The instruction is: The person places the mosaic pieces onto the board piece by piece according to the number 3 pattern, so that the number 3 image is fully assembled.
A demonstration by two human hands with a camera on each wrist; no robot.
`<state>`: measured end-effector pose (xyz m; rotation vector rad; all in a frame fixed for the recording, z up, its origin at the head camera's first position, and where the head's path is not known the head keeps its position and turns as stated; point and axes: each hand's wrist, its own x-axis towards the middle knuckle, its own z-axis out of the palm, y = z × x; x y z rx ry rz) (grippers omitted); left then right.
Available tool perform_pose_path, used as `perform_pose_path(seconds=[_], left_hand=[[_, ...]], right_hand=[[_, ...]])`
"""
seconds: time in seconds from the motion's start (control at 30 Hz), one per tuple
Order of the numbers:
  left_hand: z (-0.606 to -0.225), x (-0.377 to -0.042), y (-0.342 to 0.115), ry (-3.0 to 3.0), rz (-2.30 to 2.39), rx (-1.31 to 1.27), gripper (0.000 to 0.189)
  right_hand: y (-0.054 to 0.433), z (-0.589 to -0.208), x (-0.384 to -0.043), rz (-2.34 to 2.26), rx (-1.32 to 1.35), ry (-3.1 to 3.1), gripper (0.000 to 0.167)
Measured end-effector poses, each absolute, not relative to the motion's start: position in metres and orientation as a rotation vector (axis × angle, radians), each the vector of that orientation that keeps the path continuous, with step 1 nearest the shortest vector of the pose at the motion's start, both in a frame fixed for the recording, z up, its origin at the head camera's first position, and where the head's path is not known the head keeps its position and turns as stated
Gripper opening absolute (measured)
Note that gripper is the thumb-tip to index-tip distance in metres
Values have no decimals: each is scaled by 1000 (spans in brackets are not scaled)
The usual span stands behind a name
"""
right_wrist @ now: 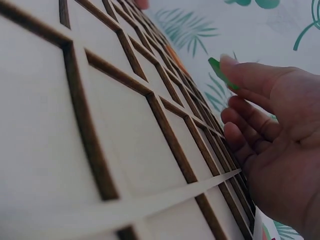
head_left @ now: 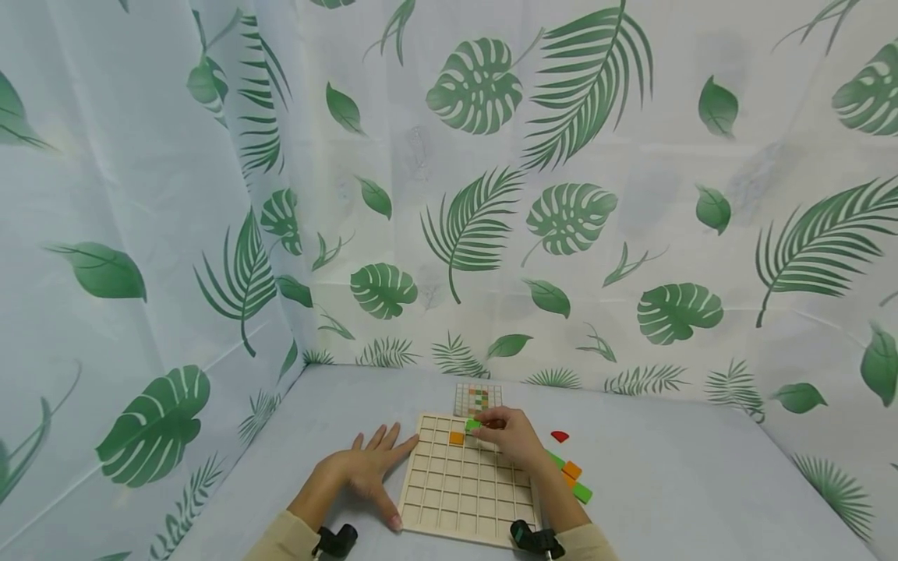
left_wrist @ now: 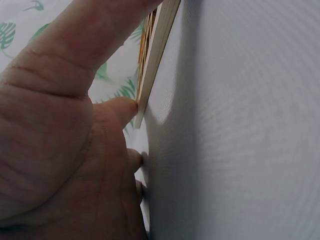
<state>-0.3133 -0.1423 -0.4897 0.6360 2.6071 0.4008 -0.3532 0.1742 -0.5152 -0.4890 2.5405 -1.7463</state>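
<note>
A pale wooden grid board (head_left: 456, 491) lies flat on the cloth, with an orange square tile (head_left: 457, 438) in one of its upper cells. Between thumb and finger, my right hand (head_left: 515, 438) pinches a green tile (head_left: 473, 425) over the board's far rows; in the right wrist view this green tile (right_wrist: 222, 72) is tilted and apart from the grid. My left hand (head_left: 368, 471) lies beside the board with fingers spread, thumb and index finger touching its left edge. In the left wrist view the board's side edge (left_wrist: 150, 70) runs past the thumb.
Behind the board lies a small pattern card (head_left: 463, 399) with a coloured grid. Right of the board are a red quarter-round piece (head_left: 560, 436) and several green and orange tiles (head_left: 572, 470), partly behind my right forearm. Leaf-printed curtains (head_left: 477, 234) stand behind and at the left.
</note>
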Motion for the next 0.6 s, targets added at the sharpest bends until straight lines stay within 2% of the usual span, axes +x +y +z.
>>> perform_pose_path(seconds=[0.6], left_hand=[[-490, -311, -142, 2623, 401, 653, 136]], right_hand=[[176, -515, -349, -1660, -541, 2610, 24]])
